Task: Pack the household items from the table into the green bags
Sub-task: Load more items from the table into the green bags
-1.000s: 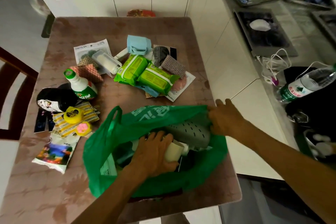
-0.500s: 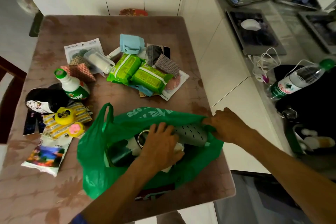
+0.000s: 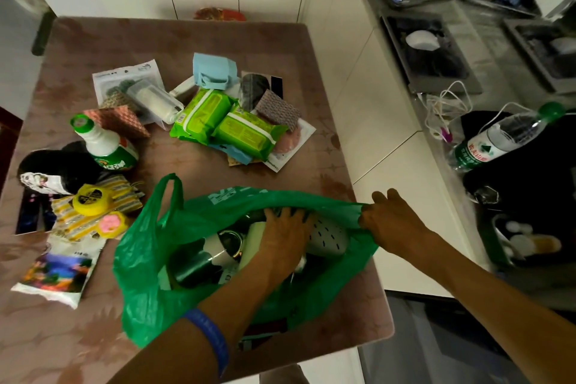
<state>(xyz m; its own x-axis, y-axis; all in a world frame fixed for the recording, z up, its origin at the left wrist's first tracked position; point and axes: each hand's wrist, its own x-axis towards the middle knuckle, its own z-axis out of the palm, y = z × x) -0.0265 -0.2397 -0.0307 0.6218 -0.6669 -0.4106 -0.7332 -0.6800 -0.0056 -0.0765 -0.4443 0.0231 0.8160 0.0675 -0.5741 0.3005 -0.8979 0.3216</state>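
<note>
we see the green bag (image 3: 146, 259) lying open at the near edge of the bench (image 3: 174, 40). our left hand (image 3: 285, 238) is inside it, fingers spread flat over a pale item and a grey perforated piece (image 3: 330, 235). our right hand (image 3: 394, 221) pinches the bag's right rim, holding the mouth wide. unpacked items sit farther back: two green wipe packs (image 3: 224, 123), a white bottle with a green cap (image 3: 104, 146), a yellow tape measure (image 3: 92, 196) and a light blue pouch (image 3: 213, 70).
</note>
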